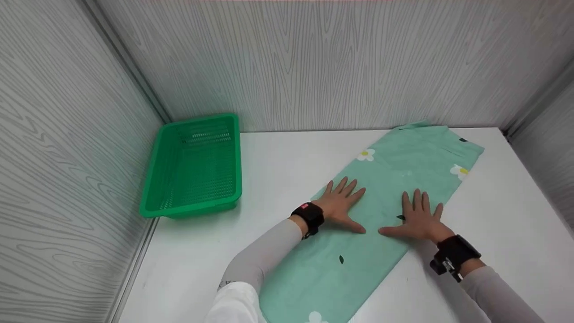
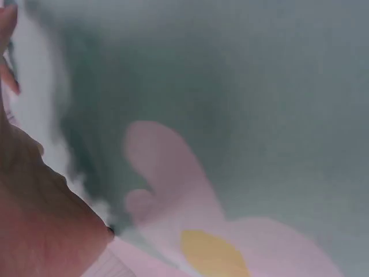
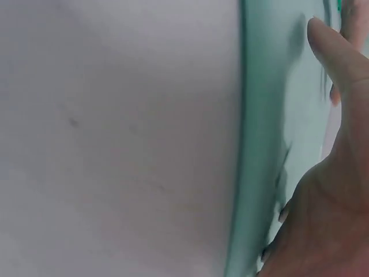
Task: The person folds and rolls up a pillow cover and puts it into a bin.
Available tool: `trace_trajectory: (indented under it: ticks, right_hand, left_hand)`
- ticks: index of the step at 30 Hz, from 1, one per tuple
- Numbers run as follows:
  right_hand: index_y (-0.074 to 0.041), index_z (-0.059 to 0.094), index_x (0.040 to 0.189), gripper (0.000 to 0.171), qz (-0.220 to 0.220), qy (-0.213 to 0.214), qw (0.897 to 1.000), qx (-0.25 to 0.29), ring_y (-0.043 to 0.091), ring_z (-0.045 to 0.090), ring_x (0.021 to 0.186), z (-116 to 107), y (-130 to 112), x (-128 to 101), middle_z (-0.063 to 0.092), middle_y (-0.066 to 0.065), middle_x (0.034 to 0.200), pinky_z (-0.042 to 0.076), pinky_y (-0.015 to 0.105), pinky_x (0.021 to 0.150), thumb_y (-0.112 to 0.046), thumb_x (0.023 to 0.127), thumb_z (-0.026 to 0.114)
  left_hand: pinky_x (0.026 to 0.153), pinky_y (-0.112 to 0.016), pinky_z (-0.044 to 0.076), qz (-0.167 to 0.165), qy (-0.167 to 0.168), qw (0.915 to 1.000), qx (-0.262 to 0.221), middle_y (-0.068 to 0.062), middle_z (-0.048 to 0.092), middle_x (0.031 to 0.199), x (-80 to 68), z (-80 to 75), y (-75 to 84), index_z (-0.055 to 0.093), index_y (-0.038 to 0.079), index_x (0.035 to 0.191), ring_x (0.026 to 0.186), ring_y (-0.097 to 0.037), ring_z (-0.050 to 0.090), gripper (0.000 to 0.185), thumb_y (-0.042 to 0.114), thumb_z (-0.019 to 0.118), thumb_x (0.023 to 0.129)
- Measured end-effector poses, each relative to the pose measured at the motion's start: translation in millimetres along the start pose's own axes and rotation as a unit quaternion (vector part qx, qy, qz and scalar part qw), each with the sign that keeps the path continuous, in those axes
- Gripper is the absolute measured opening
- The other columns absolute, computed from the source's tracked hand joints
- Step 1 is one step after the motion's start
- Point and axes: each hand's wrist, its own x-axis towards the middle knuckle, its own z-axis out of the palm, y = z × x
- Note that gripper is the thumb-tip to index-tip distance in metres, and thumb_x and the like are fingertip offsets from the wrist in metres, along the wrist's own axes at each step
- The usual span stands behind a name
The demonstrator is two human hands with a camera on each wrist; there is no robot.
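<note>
Folded green floral cloth (image 1: 385,197) lies diagonally from the worktop's (image 1: 278,157) near edge to its far right corner; left hand (image 1: 339,205) and right hand (image 1: 419,220) pressing flat, fingers spread; smooth outward evenly, avoiding wrinkles; green basket (image 1: 193,166) at far left corner.

Open white table (image 1: 278,152) lies between a green basket (image 1: 193,168) and a folded cloth (image 1: 394,179). Grey walls (image 1: 314,63) close three sides.

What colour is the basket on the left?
Green basket, clearest in the head view.
</note>
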Motion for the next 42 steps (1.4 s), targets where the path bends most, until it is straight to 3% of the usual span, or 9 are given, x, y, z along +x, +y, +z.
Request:
trace_trajectory:
  ticks: [10,19,26,31,35,42]
  right_hand:
    - [0.003,-0.005,0.15,0.137,-0.013,-0.017,1.0,0.005,0.051,-0.018,0.138,10.4,2.1,9.7,-0.018,0.033,0.151,-0.009,0.076,0.097,-0.085,0.065,0.056]
    - [0.001,-0.008,0.151,0.135,-0.036,-0.014,0.999,0.004,0.049,-0.02,0.138,6.4,2.0,20.0,-0.02,0.031,0.152,-0.011,0.075,0.097,-0.082,0.067,0.058]
    - [-0.002,-0.004,0.152,0.132,-0.071,-0.004,0.997,-0.005,0.049,-0.016,0.139,1.4,7.1,32.8,-0.016,0.029,0.154,-0.009,0.076,0.098,-0.08,0.067,0.06]
    - [-0.01,-0.004,0.154,0.132,-0.086,-0.012,0.996,-0.004,0.045,-0.018,0.141,1.6,8.2,45.8,-0.019,0.022,0.156,-0.01,0.074,0.1,-0.082,0.064,0.06]
    - [-0.01,-0.003,0.154,0.132,-0.105,-0.011,0.994,-0.015,0.047,-0.016,0.14,-0.9,3.4,52.5,-0.017,0.024,0.155,-0.009,0.074,0.1,-0.081,0.064,0.062]
    - [-0.008,0.001,0.154,0.129,-0.124,-0.002,0.992,-0.029,0.049,-0.013,0.14,-6.4,-6.8,65.0,-0.013,0.026,0.156,-0.006,0.074,0.101,-0.079,0.065,0.063]
  left_hand:
    - [0.114,-0.055,-0.003,-0.041,-0.017,0.9989,0.014,0.005,-0.015,0.159,3.1,16.8,0.4,-0.006,0.036,0.151,0.145,-0.023,-0.017,0.116,0.092,0.045,0.063]
    - [0.113,-0.057,-0.006,-0.066,-0.015,0.9977,-0.007,0.005,-0.016,0.159,-5.7,11.2,0.2,-0.006,0.037,0.151,0.145,-0.024,-0.018,0.116,0.094,0.042,0.062]
    - [0.113,-0.057,-0.002,-0.076,0.005,0.9968,-0.023,0.001,-0.011,0.16,-16.7,1.1,4.9,-0.003,0.033,0.153,0.146,-0.027,-0.012,0.112,0.089,0.045,0.068]
    - [0.113,-0.058,0.0,-0.097,0.008,0.9948,-0.032,0.001,-0.009,0.16,-19.5,3.8,2.7,-0.002,0.034,0.153,0.146,-0.027,-0.011,0.113,0.09,0.045,0.066]
    - [0.113,-0.058,0.0,-0.117,0.004,0.9923,-0.041,0.002,-0.011,0.16,-22.0,7.7,-0.8,-0.003,0.035,0.152,0.146,-0.026,-0.011,0.114,0.092,0.043,0.065]
    - [0.113,-0.059,0.0,-0.124,0.032,0.9898,-0.063,-0.003,-0.007,0.161,-30.8,6.6,-7.6,0.003,0.03,0.154,0.146,-0.029,-0.009,0.115,0.09,0.045,0.066]
